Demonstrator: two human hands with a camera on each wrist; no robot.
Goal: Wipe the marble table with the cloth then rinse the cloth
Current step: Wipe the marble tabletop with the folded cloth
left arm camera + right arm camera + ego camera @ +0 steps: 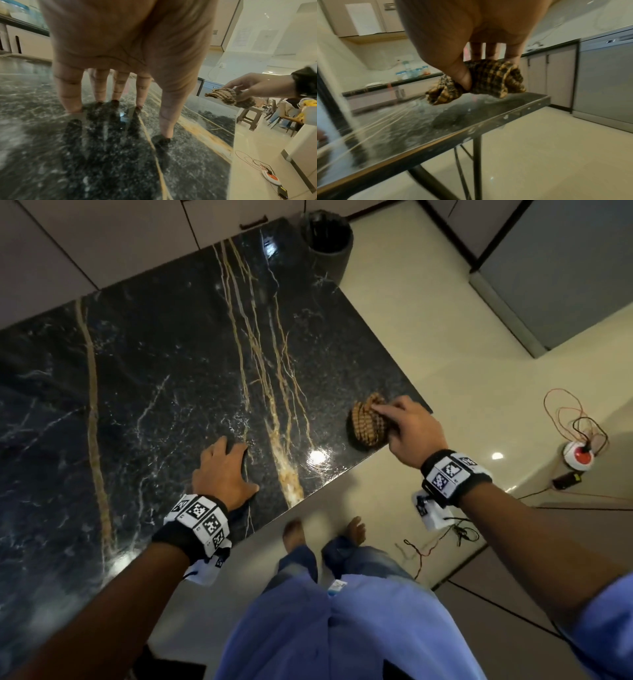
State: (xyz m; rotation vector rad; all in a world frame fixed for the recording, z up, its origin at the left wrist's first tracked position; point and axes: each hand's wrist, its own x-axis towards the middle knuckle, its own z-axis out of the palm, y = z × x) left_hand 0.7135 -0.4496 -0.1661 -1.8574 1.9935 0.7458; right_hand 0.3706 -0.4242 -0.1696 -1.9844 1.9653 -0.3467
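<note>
A black marble table with gold veins fills the left of the head view. My right hand pinches a bunched brown checked cloth just above the table's near right corner. In the right wrist view the thumb and fingers grip the cloth, which hangs slightly off the marble top. My left hand rests on the table near its front edge, fingers spread and straight. The left wrist view shows those fingertips touching the glossy marble, with the cloth off to the right.
A dark round bin stands on the floor past the table's far corner. A red-and-white socket with orange wires lies on the floor at right. Grey cabinets line the far right. A dishwasher stands beyond the table.
</note>
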